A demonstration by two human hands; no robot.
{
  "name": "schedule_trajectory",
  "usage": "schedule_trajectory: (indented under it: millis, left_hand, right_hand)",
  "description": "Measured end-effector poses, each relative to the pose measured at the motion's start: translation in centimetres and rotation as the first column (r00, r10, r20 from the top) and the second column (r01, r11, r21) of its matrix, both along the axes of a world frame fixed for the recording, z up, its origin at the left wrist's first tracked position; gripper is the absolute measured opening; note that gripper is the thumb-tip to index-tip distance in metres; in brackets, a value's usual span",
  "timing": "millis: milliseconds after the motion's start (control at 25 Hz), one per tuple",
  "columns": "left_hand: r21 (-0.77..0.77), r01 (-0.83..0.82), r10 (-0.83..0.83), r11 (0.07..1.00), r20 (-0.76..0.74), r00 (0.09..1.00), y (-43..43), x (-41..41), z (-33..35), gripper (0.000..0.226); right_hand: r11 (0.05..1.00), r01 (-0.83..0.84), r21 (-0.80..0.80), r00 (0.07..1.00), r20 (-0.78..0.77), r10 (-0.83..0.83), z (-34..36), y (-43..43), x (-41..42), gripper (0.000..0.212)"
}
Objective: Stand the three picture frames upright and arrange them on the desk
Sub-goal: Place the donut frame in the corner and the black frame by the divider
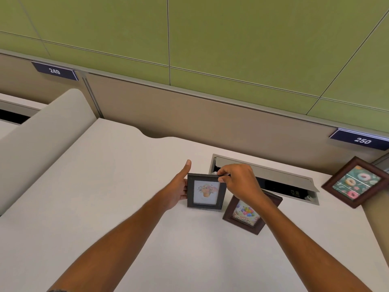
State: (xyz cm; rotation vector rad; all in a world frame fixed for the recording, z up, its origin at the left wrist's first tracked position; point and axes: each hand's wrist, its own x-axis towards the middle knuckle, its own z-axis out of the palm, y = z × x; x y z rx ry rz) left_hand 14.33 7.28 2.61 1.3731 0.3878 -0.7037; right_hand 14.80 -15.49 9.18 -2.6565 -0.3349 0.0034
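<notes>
At the middle of the desk (126, 186), a person holds the grey frame (206, 191) with the flowerpot print upright, its lower edge down by the desktop. The left hand (179, 190) cups the frame's nine o'clock edge, thumb sticking up free. The right hand (240, 182) pinches the top rim near one o'clock, probably to steady it while the stand behind is set, though I cannot see the back. At four o'clock from it, just beside, the balloon frame (246, 216) seems to lie flat, partly under the right wrist. Well apart at three o'clock, the doughnut frame (355, 182) sits skewed by the partition. An open cable hatch (263, 171) gapes at one o'clock, so I'd keep the frames clear of it.
</notes>
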Motion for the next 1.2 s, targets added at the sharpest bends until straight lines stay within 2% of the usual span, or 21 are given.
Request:
schedule_trajectory:
  millis: [80,120,320,400,480,640,720,840,1040,1200]
  left_hand:
    - [-0.015,0.006,-0.006,1.000,0.014,1.000,1.4,-0.7,0.5,0.121]
    - [-0.020,0.000,0.000,1.000,0.017,1.000,2.2,-1.0,0.7,0.123]
    - [-0.082,-0.096,0.094,0.992,-0.026,0.995,6.6,-2.3,1.0,0.106]
    - [-0.102,-0.151,0.149,0.983,-0.023,0.989,8.4,-2.6,1.3,0.103]
    - [-0.123,-0.196,0.195,0.973,-0.024,0.981,10.1,-2.8,1.7,0.105]
    - [-0.167,-0.275,0.271,0.947,-0.047,0.961,13.6,-2.7,3.1,0.115]
    - [-0.157,-0.292,0.288,0.943,-0.049,0.956,15.1,-2.4,4.0,0.120]
    - [-0.106,-0.299,0.298,0.948,-0.030,0.954,17.6,-1.4,5.2,0.122]
    - [-0.027,-0.322,0.322,0.946,0.009,0.947,23.0,0.7,5.5,0.120]
    - [-0.002,-0.341,0.341,0.940,0.038,0.939,27.7,3.0,5.0,0.119]
  right_hand:
    - [1.000,-0.005,0.020,1.000,-0.021,0.006,0.5,1.0,0.2,0.011]
    - [0.999,0.001,0.044,0.999,-0.050,0.002,0.7,1.6,0.3,0.010]
    - [0.956,0.011,0.292,0.989,-0.146,0.034,1.0,5.7,1.0,0.004]
    - [0.893,0.055,0.448,0.980,-0.193,0.037,1.0,7.4,1.1,0.005]
    - [0.809,0.133,0.573,0.956,-0.289,0.048,0.6,8.8,1.0,0.016]
    - [0.762,0.193,0.618,0.878,-0.455,0.147,-0.8,11.9,1.3,0.052]
    - [0.707,0.212,0.675,0.845,-0.490,0.214,-1.2,13.9,1.6,0.056]
    - [0.654,0.235,0.719,0.842,-0.486,0.232,-1.2,17.4,2.7,0.057]
    - [0.681,0.254,0.687,0.776,-0.565,0.281,-1.1,23.1,6.4,0.081]
    - [0.698,0.267,0.664,0.728,-0.613,0.306,-1.0,28.5,9.2,0.083]
